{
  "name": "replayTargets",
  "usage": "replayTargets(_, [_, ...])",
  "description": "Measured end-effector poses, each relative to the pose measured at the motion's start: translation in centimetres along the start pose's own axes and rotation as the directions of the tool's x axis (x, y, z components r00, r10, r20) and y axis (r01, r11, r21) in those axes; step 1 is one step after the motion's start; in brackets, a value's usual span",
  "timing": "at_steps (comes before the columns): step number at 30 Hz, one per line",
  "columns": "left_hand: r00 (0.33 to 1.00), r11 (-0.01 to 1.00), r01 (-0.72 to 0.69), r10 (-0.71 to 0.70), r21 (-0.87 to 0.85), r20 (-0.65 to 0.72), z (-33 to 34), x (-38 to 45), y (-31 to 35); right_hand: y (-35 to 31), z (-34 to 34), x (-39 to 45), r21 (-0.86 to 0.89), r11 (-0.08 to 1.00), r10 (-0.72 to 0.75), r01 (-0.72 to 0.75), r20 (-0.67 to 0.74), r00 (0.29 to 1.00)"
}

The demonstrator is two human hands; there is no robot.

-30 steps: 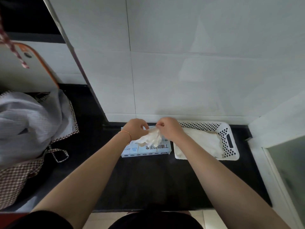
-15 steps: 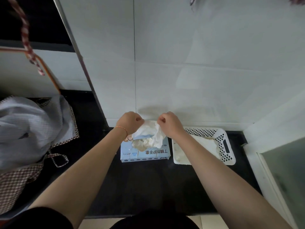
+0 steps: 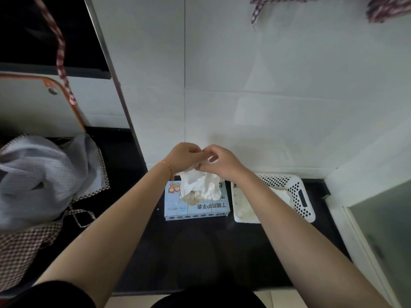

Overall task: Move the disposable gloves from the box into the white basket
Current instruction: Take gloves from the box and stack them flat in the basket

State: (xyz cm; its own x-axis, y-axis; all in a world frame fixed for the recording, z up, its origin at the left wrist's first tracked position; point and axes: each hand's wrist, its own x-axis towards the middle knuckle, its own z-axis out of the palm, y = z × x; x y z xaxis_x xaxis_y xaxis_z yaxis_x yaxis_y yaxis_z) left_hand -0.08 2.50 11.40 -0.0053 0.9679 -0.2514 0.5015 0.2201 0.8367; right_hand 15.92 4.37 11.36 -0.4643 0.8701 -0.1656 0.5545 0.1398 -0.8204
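- White, thin and crumpled, one bunch of disposable gloves (image 3: 200, 184) hangs from both hands directly above the box, its lower edge reaching the box opening.
- Count: one light-blue glove box (image 3: 196, 207), one white perforated basket (image 3: 298, 196), two hands, one black countertop (image 3: 200, 252).
- Left hand (image 3: 183, 157): fingers closed, pinching the top of the glove bunch; an orange cord bracelet (image 3: 168, 166) sits on its wrist.
- Right hand (image 3: 219, 161): fingers curled onto the same bunch, touching the left hand's fingertips.
- Change from half a second ago: the hands, then apart with the glove stretched between them, have come together at the top of the bunch; the gloves now hang as a narrower clump.
- Box lies flat on the countertop, just left of the basket; more pale material shows in its opening.
- Basket holds white material already; the right forearm crosses over its left part.
- Grey checked-trim cloth (image 3: 42, 174) lies at far left.
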Motion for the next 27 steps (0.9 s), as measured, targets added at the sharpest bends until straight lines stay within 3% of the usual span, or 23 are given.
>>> replayTargets(4, [0.999,0.965,0.010,-0.020,-0.261,-0.038,0.1,-0.1,0.8,0.1,-0.8,-0.5,0.156,0.986,0.088,-0.065,-0.148,0.985])
replayTargets(6, [0.998,0.908,0.033,-0.009,-0.418,0.060,0.0,-0.2,0.9,0.7,-1.8,-0.8,0.299,0.950,0.155,-0.094,-0.188,0.970])
replayTargets(9, [0.966,0.908,0.043,0.069,-0.418,0.250,0.7,-0.4,1.1,1.7,-3.1,-1.3,0.502,0.856,0.267,-0.124,-0.222,0.938])
replayTargets(13, [0.973,0.863,0.024,0.096,-0.504,0.211,2.4,0.2,1.7,2.7,-4.9,-2.6,0.701,0.706,0.306,-0.099,-0.176,0.936])
replayTargets(17, [0.959,0.895,-0.030,0.152,-0.446,0.239,4.1,0.4,3.6,3.3,-6.8,-5.1,0.613,0.767,0.200,-0.190,0.053,0.978])
replayTargets(23, [0.911,0.965,-0.138,0.212,-0.224,0.354,7.5,0.9,6.1,5.6,-10.2,-7.0,0.444,0.862,0.251,-0.245,0.045,0.967])
replayTargets(27, [0.935,0.982,-0.114,0.158,-0.150,0.319,9.3,1.5,6.2,7.0,-11.6,-7.7,0.385,0.890,0.301,-0.244,-0.095,0.949])
